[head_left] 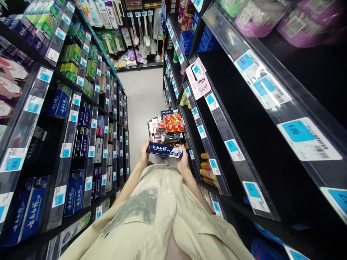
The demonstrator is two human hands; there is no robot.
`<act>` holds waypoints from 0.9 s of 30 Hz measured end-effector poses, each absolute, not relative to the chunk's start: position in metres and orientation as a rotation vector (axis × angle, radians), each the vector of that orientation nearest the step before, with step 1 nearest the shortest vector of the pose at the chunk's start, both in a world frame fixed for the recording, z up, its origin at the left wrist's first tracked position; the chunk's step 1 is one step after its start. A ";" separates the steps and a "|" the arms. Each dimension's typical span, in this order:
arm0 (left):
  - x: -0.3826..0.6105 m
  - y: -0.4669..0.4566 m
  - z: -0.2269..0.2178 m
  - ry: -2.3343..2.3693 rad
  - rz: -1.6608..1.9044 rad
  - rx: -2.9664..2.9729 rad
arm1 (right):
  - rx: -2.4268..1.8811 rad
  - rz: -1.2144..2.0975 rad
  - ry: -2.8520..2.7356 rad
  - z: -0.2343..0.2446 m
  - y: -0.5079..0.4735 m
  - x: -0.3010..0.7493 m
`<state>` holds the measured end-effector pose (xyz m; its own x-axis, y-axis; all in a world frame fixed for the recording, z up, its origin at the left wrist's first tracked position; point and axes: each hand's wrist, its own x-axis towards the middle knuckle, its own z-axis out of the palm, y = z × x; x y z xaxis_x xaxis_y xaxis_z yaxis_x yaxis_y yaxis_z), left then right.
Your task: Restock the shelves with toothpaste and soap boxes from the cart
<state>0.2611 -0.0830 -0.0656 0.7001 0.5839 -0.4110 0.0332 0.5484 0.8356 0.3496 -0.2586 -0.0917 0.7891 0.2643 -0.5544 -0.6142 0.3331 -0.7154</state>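
The toothpaste box is lying level between your hands, printed side up for reading; your left hand is gripping its left end, your right hand its right, just near the loaded cart.

Fingers of both hands hidden behind toothpaste box, its small print unreadable, cart base hidden

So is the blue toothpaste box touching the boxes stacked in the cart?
Cannot tell. In the head view the toothpaste box, held by the left hand and right hand, overlaps the stacked boxes; no gap or contact shows plainly.
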 end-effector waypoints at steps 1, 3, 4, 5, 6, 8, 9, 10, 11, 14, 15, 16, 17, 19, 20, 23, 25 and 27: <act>0.261 -0.083 -0.067 0.753 0.376 0.937 | -1.089 0.587 0.368 -0.092 -0.258 0.350; 0.261 -0.081 -0.071 0.782 0.411 0.908 | -1.078 0.579 0.375 -0.093 -0.258 0.350; 0.260 -0.079 -0.073 0.797 0.424 0.890 | -1.071 0.575 0.381 -0.093 -0.259 0.351; 0.260 -0.078 -0.076 0.809 0.428 0.872 | -1.065 0.573 0.382 -0.094 -0.259 0.351; 0.259 -0.076 -0.077 0.816 0.422 0.854 | -1.062 0.570 0.380 -0.095 -0.259 0.352; 0.257 -0.074 -0.080 0.815 0.388 0.816 | -1.067 0.566 0.358 -0.095 -0.259 0.353; 0.257 -0.074 -0.080 0.807 0.366 0.796 | -1.072 0.563 0.337 -0.094 -0.259 0.352; 0.256 -0.075 -0.080 0.793 0.343 0.777 | -1.075 0.565 0.307 -0.092 -0.259 0.352; 0.257 -0.077 -0.080 0.775 0.319 0.761 | -1.076 0.573 0.268 -0.089 -0.258 0.350; 0.262 -0.089 -0.078 0.734 0.279 0.741 | -1.092 0.631 0.076 -0.077 -0.255 0.344; 0.264 -0.094 -0.077 0.731 0.285 0.743 | -1.097 0.668 0.006 -0.073 -0.254 0.341; 0.266 -0.098 -0.075 0.734 0.301 0.743 | -1.097 0.711 -0.055 -0.069 -0.253 0.338; 0.268 -0.101 -0.073 0.738 0.312 0.735 | -1.091 0.754 -0.102 -0.066 -0.253 0.335; 0.270 -0.101 -0.069 0.726 0.268 0.691 | -1.067 0.835 -0.144 -0.065 -0.253 0.331; 0.270 -0.098 -0.067 0.710 0.212 0.661 | -1.063 0.859 -0.142 -0.066 -0.253 0.330; 0.260 -0.084 -0.060 0.637 0.006 0.592 | -1.111 0.817 -0.080 -0.073 -0.253 0.332; 0.250 -0.075 -0.059 0.579 -0.111 0.574 | -1.142 0.738 -0.024 -0.077 -0.251 0.336; 0.240 -0.071 -0.062 0.531 -0.258 0.564 | -1.137 0.713 0.012 -0.079 -0.249 0.340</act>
<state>0.2400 -0.0714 -0.0618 0.8353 -0.0889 -0.5426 0.3720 0.8181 0.4386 0.3403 -0.2488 -0.0786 0.7817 0.5118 -0.3563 -0.5231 0.2270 -0.8215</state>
